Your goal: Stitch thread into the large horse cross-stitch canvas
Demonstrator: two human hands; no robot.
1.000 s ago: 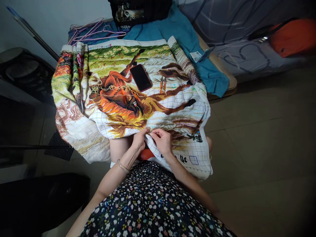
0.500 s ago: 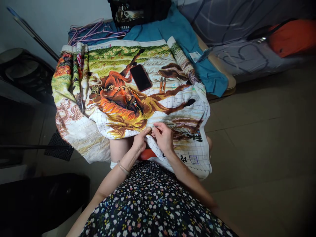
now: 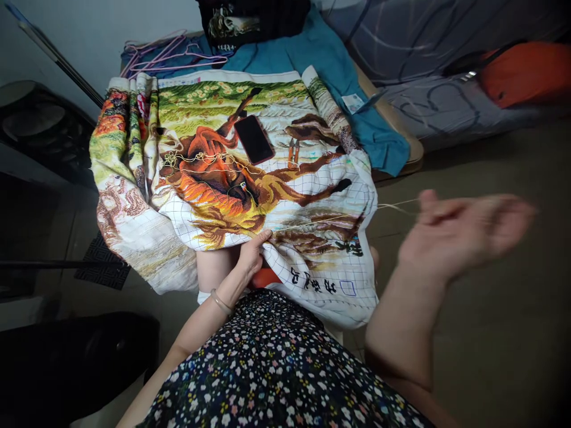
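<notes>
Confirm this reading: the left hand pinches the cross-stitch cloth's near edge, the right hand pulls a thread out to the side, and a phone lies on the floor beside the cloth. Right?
Not quite. In the head view the phone lies on the cross-stitch cloth itself, not on the floor. The rest holds: the left hand pinches the cloth's near edge, and the right hand, blurred, pulls the thread out to the side.

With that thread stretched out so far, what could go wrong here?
The right hand holds the pale thread taut, running out from the cross-stitch cloth that the left hand grips at its edge. It might snag on the loose yellow threads or knot. The phone and small snips lie on the cloth, so a tug could slide them off.
</notes>
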